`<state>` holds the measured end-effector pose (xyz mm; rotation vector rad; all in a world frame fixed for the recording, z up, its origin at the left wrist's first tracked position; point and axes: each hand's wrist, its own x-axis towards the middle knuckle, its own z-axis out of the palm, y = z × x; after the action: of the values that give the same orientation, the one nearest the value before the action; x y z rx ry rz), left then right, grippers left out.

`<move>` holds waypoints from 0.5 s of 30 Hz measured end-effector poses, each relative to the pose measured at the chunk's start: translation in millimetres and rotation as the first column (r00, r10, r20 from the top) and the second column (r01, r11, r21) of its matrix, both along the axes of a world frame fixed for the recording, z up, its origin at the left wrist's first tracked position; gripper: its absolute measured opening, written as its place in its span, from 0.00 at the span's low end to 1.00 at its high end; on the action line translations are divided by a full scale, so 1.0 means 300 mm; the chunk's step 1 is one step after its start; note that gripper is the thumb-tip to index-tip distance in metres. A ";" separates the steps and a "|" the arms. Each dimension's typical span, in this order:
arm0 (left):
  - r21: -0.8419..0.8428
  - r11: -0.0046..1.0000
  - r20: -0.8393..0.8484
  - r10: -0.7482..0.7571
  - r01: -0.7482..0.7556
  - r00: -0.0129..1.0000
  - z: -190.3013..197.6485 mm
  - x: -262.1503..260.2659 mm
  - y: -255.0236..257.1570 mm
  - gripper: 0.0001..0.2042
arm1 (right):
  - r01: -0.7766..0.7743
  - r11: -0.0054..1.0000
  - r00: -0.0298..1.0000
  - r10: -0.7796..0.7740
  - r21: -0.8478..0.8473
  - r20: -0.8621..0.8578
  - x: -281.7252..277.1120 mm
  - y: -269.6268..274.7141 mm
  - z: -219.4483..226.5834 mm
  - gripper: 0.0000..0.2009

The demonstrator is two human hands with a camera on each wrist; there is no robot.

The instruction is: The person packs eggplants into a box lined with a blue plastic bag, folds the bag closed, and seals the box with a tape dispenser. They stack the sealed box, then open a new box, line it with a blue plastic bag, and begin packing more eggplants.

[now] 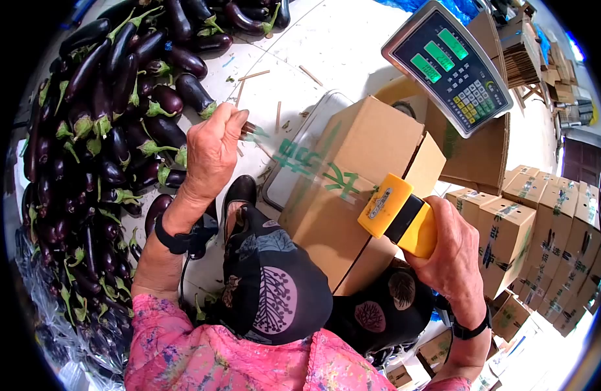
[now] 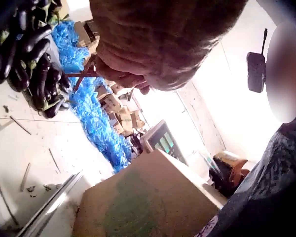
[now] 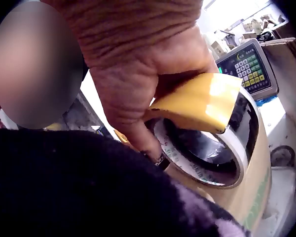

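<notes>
My right hand [image 1: 447,257] grips a yellow tape dispenser [image 1: 378,205] at the seam of a brown cardboard box [image 1: 372,140]. In the right wrist view, a large tape roll [image 3: 202,173] shows under the dispenser's yellow body, with the thumb near the roll. Clear packing tape [image 1: 300,156] with green printing stretches from the dispenser across the box. Beyond the box's left edge, the curled fingers of my left hand [image 1: 212,146] pinch the tape's free end. The box lies on the pale platform [image 1: 336,101] of a scale, close in front of the knees.
A pile of eggplants [image 1: 111,111] spreads over the floor at the left. The scale's display panel [image 1: 447,68] stands behind the box, beside an open carton [image 1: 470,153]. Taped boxes [image 1: 548,215] are stacked at the right. Blue plastic sheeting [image 2: 96,123] lies farther back.
</notes>
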<state>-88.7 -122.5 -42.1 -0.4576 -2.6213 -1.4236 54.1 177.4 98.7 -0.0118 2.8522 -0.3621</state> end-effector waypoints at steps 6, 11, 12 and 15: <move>0.023 0.998 0.130 -0.057 0.055 0.990 -0.166 0.041 0.017 0.12 | -0.034 0.999 0.999 0.032 0.042 0.044 -0.002 -0.020 0.007 0.28; 0.008 0.996 0.158 -0.088 0.088 0.983 -0.299 0.066 0.059 0.11 | -0.039 0.998 0.996 0.034 0.056 0.077 -0.027 -0.025 0.001 0.27; 0.010 0.995 0.183 -0.103 0.103 0.978 -0.307 0.070 0.071 0.10 | -0.036 0.998 0.996 0.031 0.052 0.087 -0.029 -0.026 0.002 0.27; -0.009 0.982 0.167 -0.185 0.189 0.969 -0.361 0.104 0.113 0.09 | -0.025 0.998 0.995 0.019 0.054 0.100 -0.036 -0.023 -0.002 0.26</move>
<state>-57.6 -88.7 -150.5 -0.6312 -2.7931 -1.5476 43.3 170.5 98.2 -0.0142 2.7596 -0.2712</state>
